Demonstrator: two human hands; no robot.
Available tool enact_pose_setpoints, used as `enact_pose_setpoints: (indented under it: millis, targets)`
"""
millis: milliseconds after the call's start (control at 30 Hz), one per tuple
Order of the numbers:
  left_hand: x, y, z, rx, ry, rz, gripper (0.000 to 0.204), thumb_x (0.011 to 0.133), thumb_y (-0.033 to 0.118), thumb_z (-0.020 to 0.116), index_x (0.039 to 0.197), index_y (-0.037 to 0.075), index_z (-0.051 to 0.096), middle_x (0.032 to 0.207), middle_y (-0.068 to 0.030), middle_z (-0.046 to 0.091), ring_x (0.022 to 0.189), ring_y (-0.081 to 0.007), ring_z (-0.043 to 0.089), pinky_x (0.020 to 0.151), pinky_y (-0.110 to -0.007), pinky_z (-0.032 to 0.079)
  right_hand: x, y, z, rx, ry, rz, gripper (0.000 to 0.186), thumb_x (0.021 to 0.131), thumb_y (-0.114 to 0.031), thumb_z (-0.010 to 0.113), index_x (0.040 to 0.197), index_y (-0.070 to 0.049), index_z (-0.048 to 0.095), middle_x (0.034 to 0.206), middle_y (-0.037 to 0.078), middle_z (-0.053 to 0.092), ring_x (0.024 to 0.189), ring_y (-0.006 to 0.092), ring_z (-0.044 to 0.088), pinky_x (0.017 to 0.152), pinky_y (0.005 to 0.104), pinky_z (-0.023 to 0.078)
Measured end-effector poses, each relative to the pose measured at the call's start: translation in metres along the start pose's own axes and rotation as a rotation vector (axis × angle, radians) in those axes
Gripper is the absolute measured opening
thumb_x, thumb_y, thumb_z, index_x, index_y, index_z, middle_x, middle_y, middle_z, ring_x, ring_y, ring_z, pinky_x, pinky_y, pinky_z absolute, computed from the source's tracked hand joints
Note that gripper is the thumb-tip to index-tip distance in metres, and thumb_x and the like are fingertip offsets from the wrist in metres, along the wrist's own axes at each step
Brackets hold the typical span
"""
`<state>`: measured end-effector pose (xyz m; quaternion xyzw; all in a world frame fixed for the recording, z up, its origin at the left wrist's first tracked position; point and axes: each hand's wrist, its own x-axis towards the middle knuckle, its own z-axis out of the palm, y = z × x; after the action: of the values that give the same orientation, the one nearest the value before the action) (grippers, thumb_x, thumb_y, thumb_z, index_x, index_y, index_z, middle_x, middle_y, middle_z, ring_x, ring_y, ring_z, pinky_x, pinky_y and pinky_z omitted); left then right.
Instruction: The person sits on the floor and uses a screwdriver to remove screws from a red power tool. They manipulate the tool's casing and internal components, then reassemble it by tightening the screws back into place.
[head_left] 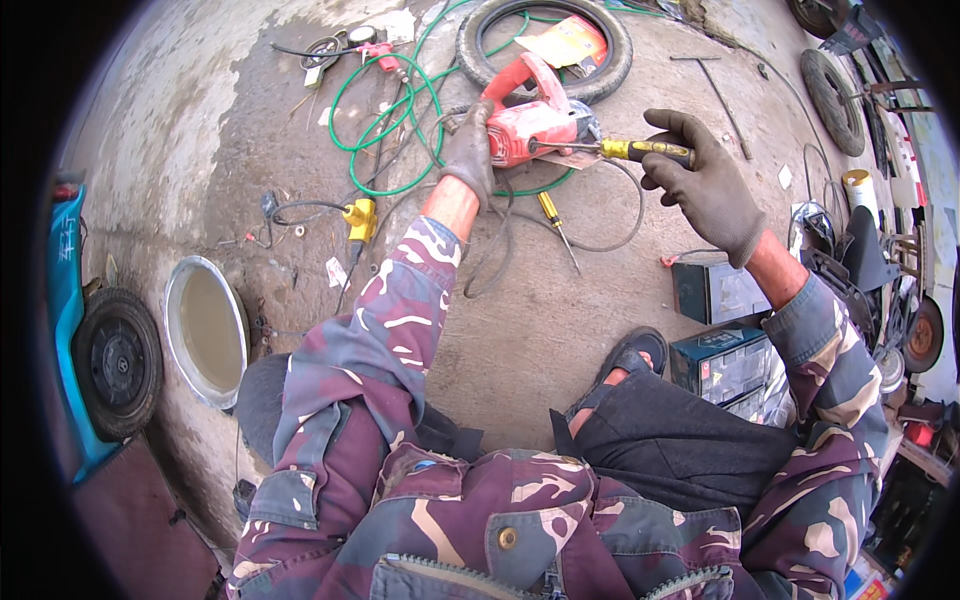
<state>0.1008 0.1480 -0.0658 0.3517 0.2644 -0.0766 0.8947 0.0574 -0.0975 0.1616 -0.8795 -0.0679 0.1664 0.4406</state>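
Note:
My left hand [467,152], in a grey-brown work glove, grips the end of a red power tool [530,125] with a looped top handle. A screwdriver [648,151] with a yellow and black handle is in my gloved right hand [718,195], between thumb and fingers. Its shaft lies level across the tool's near side, the tip against the red housing. My left fingers are partly hidden behind the tool. On the concrete just below lies a second, smaller screwdriver [550,208] with a yellow handle.
Behind the tool lie a tyre [618,75] and a coiled green hose [350,148]. A yellow plug connector [360,220] and dark cables spread to the left, near a metal basin [172,310]. Parts boxes [715,292] stand right of my foot. A T-shaped bar [728,108] lies at far right.

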Motion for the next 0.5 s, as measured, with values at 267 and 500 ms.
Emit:
enact_pose_setpoints:
  millis: [267,500]
  targets:
    - [-0.0010,-0.0003,0.0040,-0.015,0.045,0.053,0.039,0.105,0.036,0.062,0.129,0.006,0.066,0.121,-0.0107,0.073,0.101,-0.0218,0.073,0.089,-0.038,0.061,0.0042,0.0002,-0.0080,-0.009,-0.032,0.214,0.044,0.103,-0.032,0.066,0.133,0.000,0.064,0.093,0.009,0.077,0.069,0.0124,0.074,0.056,0.0249,0.055]
    - [-0.0018,0.0028,0.0028,-0.017,-0.004,0.009,0.040,0.105,0.035,0.062,0.131,0.006,0.064,0.122,-0.0113,0.072,0.101,-0.0221,0.073,0.088,-0.039,0.062,0.0003,0.0029,-0.0056,-0.420,-0.117,-0.091,0.048,0.100,-0.035,0.070,0.130,0.002,0.066,0.088,0.010,0.074,0.070,0.0143,0.072,0.055,0.0269,0.054]
